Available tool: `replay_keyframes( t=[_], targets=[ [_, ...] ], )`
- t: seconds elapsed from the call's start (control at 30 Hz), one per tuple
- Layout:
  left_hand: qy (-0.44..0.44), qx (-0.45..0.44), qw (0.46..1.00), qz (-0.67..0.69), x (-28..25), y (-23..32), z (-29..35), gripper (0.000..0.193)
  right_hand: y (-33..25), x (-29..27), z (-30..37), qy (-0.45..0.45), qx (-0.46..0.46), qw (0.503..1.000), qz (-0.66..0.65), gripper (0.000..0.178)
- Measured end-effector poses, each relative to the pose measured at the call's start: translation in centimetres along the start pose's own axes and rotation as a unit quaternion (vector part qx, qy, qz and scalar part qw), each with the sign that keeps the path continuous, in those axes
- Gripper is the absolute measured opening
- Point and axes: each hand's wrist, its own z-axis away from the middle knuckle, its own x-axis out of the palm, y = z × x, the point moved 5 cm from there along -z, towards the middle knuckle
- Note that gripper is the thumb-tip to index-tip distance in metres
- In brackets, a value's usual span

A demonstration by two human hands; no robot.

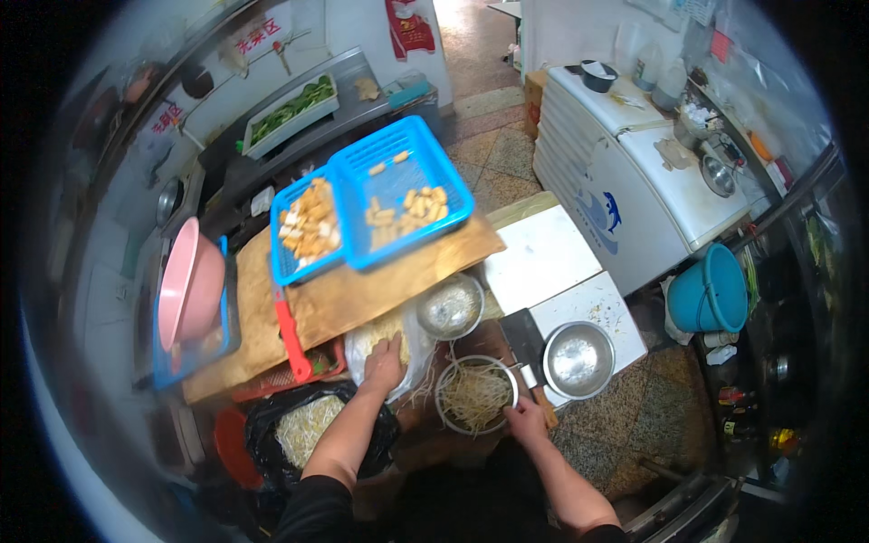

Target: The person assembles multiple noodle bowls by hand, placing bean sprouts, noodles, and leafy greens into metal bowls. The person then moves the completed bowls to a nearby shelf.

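Note:
My left hand [385, 364] reaches into a white plastic bag [362, 348] holding pale, thin shreds. Its fingers are stretched out and lie on the bag's contents. My right hand [527, 423] pinches the right rim of a metal bowl [516, 391]. Long bean sprouts [473, 395] fill that bowl, and some strands hang over its left side. Just behind it stands another metal bowl [451, 308] with a few pale bits inside. Left of my left forearm, a black plastic bag [264, 418] is open around a heap of bean sprouts [312, 428].
A cleaver [525, 348] lies beside an empty-looking metal bowl [579, 360]. On the wooden board [362, 303] are a red-handled knife [288, 326] and blue baskets [362, 262] of tofu pieces. A pink basin [192, 285] leans at left; a teal bucket [711, 290] stands right, near a white freezer [597, 176].

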Motion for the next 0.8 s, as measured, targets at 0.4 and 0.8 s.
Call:
replay_keyframes(
  t=[0.4,0.8],
  targets=[
    [0.021,-0.001,1.0,0.013,-0.5,0.1,-1.0,0.026,2.8,0.3,-3.1,-0.155,-0.009,0.988,-0.005,0.064],
    [0.154,-0.112,0.866,0.463,-9.3,0.4,4.4,0.014,2.8,0.2,-2.9,-0.154,0.081,0.977,-0.123,0.052]
  ],
)
